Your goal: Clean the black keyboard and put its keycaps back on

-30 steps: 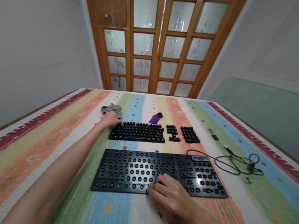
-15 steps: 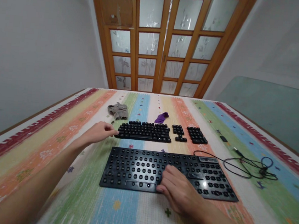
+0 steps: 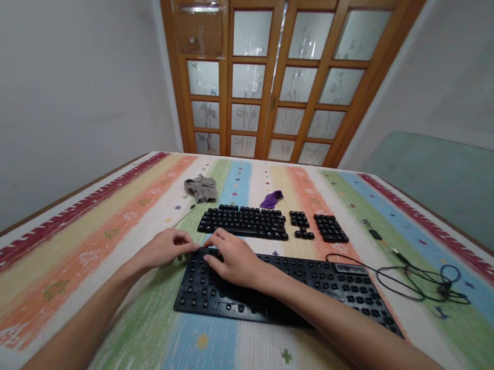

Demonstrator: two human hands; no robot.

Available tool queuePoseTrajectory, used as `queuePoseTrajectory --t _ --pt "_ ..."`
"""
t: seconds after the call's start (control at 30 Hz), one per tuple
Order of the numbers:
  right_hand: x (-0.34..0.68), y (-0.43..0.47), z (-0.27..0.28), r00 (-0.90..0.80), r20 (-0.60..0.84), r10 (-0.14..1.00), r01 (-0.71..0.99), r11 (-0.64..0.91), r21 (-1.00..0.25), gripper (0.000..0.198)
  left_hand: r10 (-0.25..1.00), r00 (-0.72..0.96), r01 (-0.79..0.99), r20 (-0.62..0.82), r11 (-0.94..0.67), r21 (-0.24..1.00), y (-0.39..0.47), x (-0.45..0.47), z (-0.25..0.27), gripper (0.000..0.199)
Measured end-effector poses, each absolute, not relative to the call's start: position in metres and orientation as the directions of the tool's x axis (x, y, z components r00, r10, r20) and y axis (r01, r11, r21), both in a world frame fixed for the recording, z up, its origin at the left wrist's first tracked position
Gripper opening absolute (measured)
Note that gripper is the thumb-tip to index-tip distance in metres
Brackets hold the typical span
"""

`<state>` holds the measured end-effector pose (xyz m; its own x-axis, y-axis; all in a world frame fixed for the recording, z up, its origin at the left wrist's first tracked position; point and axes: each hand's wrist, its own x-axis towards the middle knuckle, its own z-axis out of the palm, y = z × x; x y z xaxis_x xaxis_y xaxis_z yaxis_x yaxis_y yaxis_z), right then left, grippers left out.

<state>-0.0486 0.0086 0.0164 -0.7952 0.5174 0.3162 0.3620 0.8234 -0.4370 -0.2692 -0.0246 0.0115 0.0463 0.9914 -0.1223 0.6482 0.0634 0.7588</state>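
A black keyboard base (image 3: 235, 293) without its keycaps lies in front of me, its bare switch posts showing. My left hand (image 3: 170, 247) is at its upper left corner, thumb and index finger drawn together; anything between them is too small to make out. Close beside it, my right hand (image 3: 233, 258) reaches across the base from the right. Its fingers are curved and apart over the upper left switches, and nothing shows in them. Behind the base, black keycaps (image 3: 243, 220) are laid out in keyboard order, with navigation keys (image 3: 300, 219) and number-pad keys (image 3: 330, 228) to the right.
A grey cloth (image 3: 201, 189) and a purple cloth (image 3: 272, 199) lie behind the keycaps. A thin dark-tipped stick (image 3: 184, 215) lies left of them. The coiled black cable (image 3: 422, 283) and a small black piece (image 3: 375, 234) are at right on the striped tablecloth (image 3: 138, 209).
My right hand has moved left and away from me, from the base's lower middle to its upper left. My left hand has come back from the keycap row to the base's corner.
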Motion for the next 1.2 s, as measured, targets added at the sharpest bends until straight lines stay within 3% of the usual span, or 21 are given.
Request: queuePoseTrajectory --t 0.37,0.97,1.2 --pt "-0.08 0.021 0.0 -0.786 0.251 0.565 0.455 0.803 -0.385 0.022 0.988 0.026 0.571 -0.153 0.111 0.814 -0.03 -0.267 0.006 0.053" --pt "-0.086 0.028 0.011 -0.829 0.202 0.522 0.453 0.838 -0.305 0.018 0.99 0.027 0.553 -0.138 0.1 0.827 -0.025 -0.274 0.002 0.046" --pt "-0.091 0.037 0.023 -0.879 0.101 0.465 0.428 0.866 -0.259 0.018 0.985 0.076 0.509 -0.158 0.098 0.855 -0.023 -0.272 0.003 0.042"
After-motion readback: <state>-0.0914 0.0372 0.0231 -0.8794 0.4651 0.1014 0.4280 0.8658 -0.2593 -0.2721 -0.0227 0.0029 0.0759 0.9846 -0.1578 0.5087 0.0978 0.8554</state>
